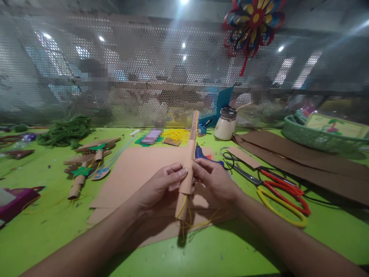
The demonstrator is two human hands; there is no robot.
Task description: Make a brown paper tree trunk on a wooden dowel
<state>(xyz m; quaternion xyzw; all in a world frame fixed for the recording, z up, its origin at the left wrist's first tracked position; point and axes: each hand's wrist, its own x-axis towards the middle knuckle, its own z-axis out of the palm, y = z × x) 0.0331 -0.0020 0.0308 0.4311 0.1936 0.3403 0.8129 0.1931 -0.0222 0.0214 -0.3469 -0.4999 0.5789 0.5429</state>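
Between my two hands a rolled brown paper tube [188, 175] stands tilted up, its far end pointing away from me. Yellow string [184, 211] hangs from its near end, and a wider paper sleeve wraps its middle. My left hand [164, 181] grips the tube from the left, thumb on top. From the right, my right hand [215, 177] pinches its edge with thumb and fingers. Beneath lie sheets of brown paper [123, 177]. Just behind my right hand is a blue glue gun [201, 153], partly hidden.
Scissors [276, 192] with red and yellow handles lie at the right, beside brown card strips [317, 165] and a green basket [317, 136]. Paper figures [80, 173] and green string [67, 130] are on the left. A white jar [226, 125] stands at the back.
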